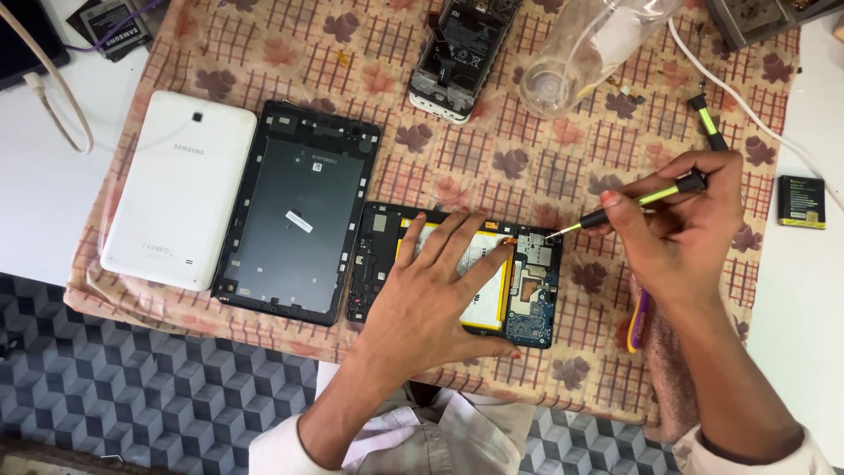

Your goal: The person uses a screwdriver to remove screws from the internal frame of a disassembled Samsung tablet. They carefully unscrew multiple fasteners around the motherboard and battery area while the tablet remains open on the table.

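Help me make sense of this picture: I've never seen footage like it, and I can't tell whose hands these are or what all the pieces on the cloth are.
This is one picture from a camera worn on a person's head, looking down at their own two bare hands. No machine is involved.

The left hand lies flat on an opened tablet, covering much of its pale battery. The right hand holds a thin screwdriver with a green and black handle; its tip is at the tablet's circuit board.

Everything lies on a flowered cloth. To the left are a dark inner frame and a white back cover. Farther back lie an opened phone and a clear plastic bottle on its side.
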